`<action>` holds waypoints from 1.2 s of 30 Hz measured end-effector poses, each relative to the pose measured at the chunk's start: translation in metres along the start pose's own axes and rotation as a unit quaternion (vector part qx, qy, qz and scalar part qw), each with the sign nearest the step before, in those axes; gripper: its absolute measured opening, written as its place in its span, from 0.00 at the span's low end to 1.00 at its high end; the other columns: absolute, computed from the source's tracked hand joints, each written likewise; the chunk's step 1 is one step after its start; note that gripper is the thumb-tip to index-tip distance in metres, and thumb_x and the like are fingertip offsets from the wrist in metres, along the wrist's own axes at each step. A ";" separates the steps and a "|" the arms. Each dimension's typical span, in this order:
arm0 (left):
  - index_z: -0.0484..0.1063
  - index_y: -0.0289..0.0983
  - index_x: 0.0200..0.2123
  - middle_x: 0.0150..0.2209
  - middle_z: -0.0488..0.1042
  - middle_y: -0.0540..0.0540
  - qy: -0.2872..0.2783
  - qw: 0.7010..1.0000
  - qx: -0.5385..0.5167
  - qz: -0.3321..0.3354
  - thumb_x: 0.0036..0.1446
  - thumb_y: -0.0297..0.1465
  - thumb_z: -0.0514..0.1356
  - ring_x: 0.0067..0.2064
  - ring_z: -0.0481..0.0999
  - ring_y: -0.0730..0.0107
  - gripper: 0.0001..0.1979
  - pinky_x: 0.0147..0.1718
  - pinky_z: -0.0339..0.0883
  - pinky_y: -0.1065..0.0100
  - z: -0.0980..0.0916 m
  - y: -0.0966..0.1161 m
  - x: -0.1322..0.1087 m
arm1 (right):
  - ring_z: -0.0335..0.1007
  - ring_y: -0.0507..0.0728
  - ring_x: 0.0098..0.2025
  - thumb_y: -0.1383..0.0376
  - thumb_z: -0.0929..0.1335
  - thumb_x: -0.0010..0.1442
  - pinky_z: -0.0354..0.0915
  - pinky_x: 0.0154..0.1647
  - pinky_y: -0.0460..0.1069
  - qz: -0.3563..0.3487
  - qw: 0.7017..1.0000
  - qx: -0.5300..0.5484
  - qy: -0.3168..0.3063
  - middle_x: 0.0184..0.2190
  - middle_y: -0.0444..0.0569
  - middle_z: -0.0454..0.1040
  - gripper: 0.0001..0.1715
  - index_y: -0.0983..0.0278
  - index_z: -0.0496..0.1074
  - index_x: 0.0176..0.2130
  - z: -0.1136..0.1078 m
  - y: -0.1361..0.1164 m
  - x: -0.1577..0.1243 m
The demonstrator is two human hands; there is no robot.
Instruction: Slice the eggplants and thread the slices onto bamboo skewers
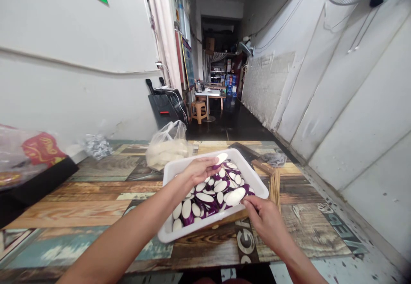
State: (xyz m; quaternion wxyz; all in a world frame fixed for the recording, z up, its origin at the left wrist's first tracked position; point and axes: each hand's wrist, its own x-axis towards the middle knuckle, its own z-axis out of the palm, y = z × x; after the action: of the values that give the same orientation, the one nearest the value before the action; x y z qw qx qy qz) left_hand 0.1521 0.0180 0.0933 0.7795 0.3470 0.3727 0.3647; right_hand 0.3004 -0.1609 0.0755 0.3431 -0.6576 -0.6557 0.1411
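A white plastic tub (167, 232) stands on the table, full of purple-skinned eggplant slices (188, 209) with pale oval faces. Over its far side, my left hand (203, 169) pinches one eggplant slice (221, 159) between thumb and fingers. At the near right corner, my right hand (263, 215) is closed, with a large eggplant slice (236, 196) at its fingertips. Whether a thin stick runs through that slice I cannot tell. To the right of the tub lies a bundle of thin bamboo skewers (275, 192).
A knife with a wooden handle (263, 167) lies behind the tub, beside a crumpled grey plastic bag (276, 159). A clear bag of pale food (168, 151) stands back left. Packaged goods (41, 151) sit at far left on the patterned table (105, 194).
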 end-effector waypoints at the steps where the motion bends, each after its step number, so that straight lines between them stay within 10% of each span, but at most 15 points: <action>1: 0.72 0.26 0.29 0.32 0.75 0.38 -0.002 1.000 0.000 0.000 0.50 0.17 0.59 0.34 0.77 0.66 0.03 0.36 0.73 0.68 0.000 0.000 0.000 | 0.62 0.53 0.23 0.63 0.58 0.61 0.54 0.25 0.45 -0.003 1.000 -0.005 0.003 0.19 0.43 0.67 0.17 0.64 0.67 0.25 0.000 0.000 0.001; 23: 0.73 0.31 0.29 0.29 0.75 0.42 -0.056 0.987 0.145 0.037 0.47 0.34 0.63 0.29 0.75 0.69 0.10 0.32 0.68 0.68 0.010 -0.022 -0.006 | 0.66 0.54 0.24 0.64 0.57 0.60 0.55 0.26 0.45 -0.018 0.995 -0.065 0.075 0.22 0.48 0.74 0.18 0.65 0.73 0.31 0.010 -0.005 0.038; 25: 0.74 0.34 0.28 0.26 0.74 0.44 -0.036 0.952 0.282 0.114 0.48 0.36 0.61 0.30 0.74 0.67 0.11 0.33 0.66 0.68 0.003 -0.024 -0.002 | 0.66 0.54 0.24 0.63 0.57 0.60 0.56 0.25 0.45 -0.008 0.994 -0.063 0.091 0.23 0.48 0.74 0.19 0.65 0.73 0.32 0.007 0.001 0.036; 31: 0.73 0.37 0.25 0.32 0.74 0.42 -0.030 0.717 0.664 0.211 0.34 0.32 0.67 0.40 0.71 0.55 0.11 0.37 0.60 0.67 -0.012 -0.047 0.005 | 0.66 0.53 0.24 0.61 0.58 0.61 0.56 0.24 0.44 0.006 0.995 -0.035 0.098 0.22 0.46 0.72 0.18 0.65 0.73 0.31 0.000 0.012 0.031; 36: 0.72 0.37 0.25 0.32 0.74 0.44 -0.060 0.698 0.689 0.183 0.30 0.31 0.69 0.37 0.72 0.57 0.14 0.35 0.61 0.67 -0.010 -0.046 0.008 | 0.65 0.53 0.25 0.61 0.59 0.60 0.57 0.26 0.44 0.007 0.995 -0.008 0.100 0.22 0.45 0.71 0.17 0.65 0.72 0.31 -0.001 0.015 0.028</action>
State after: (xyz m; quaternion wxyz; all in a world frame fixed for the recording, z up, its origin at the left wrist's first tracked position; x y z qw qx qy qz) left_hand 0.1614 0.0047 0.0483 0.2611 0.8698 0.4012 0.1196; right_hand 0.3157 -0.1334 0.0740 0.4009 -0.6754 -0.6148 0.0719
